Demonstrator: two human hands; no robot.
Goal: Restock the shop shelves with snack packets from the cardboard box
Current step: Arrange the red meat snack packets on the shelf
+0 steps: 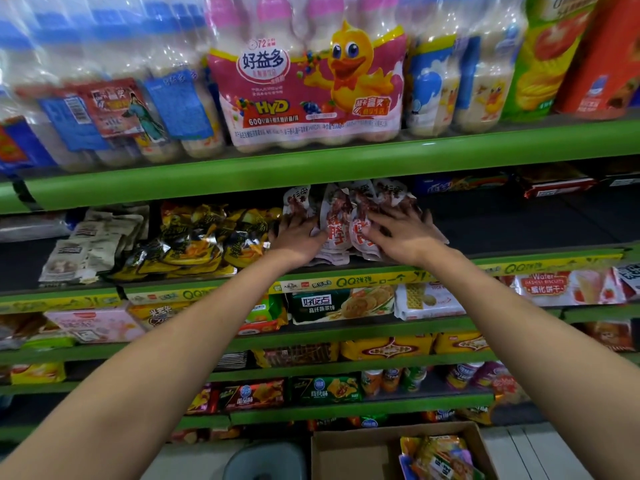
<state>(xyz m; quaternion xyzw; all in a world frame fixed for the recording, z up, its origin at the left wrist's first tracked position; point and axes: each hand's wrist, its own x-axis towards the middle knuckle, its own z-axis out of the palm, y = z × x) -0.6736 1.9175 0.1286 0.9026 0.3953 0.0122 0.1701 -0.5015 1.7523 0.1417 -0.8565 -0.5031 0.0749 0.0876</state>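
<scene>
Several white and red snack packets stand bunched upright on the dark second shelf. My left hand presses against the left side of the bunch with its fingers spread. My right hand lies on the right side of the bunch, fingers straight and splayed over the packets. Both arms reach up from below. The cardboard box sits on the floor at the bottom, with yellow and orange snack packets in its right half.
Yellow and black packets and pale packets lie to the left on the same shelf. Packs of drink bottles fill the shelf above. Biscuit packs line the lower green shelves. A grey stool stands beside the box.
</scene>
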